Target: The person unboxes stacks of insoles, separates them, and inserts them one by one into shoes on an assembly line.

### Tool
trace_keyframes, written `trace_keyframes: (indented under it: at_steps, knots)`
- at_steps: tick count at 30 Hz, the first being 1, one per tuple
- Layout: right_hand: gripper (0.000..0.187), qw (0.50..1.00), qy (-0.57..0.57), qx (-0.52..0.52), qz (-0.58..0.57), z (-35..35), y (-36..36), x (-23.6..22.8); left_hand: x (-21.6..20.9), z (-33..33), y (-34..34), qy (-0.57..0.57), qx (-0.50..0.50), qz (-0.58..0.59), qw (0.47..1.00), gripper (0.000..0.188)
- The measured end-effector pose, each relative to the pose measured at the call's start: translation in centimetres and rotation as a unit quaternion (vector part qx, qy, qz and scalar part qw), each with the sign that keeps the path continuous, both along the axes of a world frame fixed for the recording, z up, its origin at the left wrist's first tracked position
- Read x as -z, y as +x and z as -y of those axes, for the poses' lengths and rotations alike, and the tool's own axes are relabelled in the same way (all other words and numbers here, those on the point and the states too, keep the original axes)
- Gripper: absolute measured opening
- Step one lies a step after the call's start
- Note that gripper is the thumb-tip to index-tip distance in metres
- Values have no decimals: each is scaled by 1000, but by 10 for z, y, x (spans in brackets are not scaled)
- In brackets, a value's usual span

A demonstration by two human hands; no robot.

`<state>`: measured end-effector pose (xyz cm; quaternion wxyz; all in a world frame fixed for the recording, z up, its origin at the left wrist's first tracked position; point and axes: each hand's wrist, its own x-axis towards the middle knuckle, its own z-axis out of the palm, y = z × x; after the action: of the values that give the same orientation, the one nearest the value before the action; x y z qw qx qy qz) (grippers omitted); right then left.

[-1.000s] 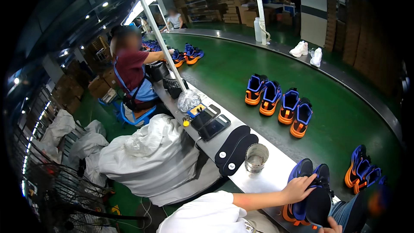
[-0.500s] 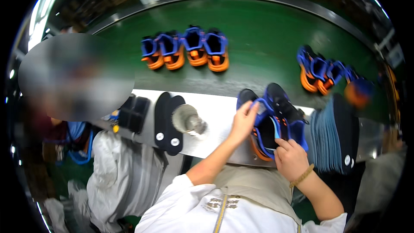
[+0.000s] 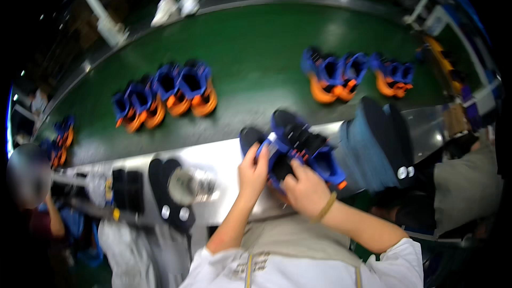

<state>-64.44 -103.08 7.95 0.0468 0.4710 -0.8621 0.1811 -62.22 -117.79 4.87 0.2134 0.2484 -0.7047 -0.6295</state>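
Note:
A pair of blue, black and orange sneakers lies on the pale metal ledge in front of me, toes pointing away. My left hand [image 3: 253,173] is closed on the collar and tongue of the left sneaker [image 3: 279,166], its thumb and fingers at the upper edge. Curled fingers of my right hand [image 3: 306,189] reach into that sneaker's opening; their tips are hidden, and what they grip cannot be made out. Beside it, untouched, sits the right sneaker [image 3: 306,141]. A stack of insoles [image 3: 368,149], blue-grey with black tops, stands right of the pair.
Several similar sneakers [image 3: 165,93] stand on the green belt [image 3: 256,74] beyond the ledge, and more sneakers [image 3: 330,77] farther right. Left of my hands lie two black insoles [image 3: 170,192] and a clear round container [image 3: 186,185]. A person [image 3: 45,218] is at the far left.
The view has swung right, so the scene sits farther left. My right hand's fingers have moved from the sneaker's side edge into its opening. My left hand keeps its hold on the collar.

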Motion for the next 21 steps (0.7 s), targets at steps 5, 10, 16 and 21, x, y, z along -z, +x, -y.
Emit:
trace_keyframes:
  at_steps: [5,10,16,21]
  knots:
    - [37,952,261,7,162,12,-8,-56,-10,17,10,-93,-10,-39,995,21]
    - [17,963,236,-99,80,-9,-18,-32,-10,0,3,-155,61,-32,985,16]
    - [13,976,158,-146,18,4,-17,13,-8,3,6,-86,61,-25,994,17]
    - [18,974,190,-124,18,18,-27,34,-1,1,4,-123,56,-40,990,17]
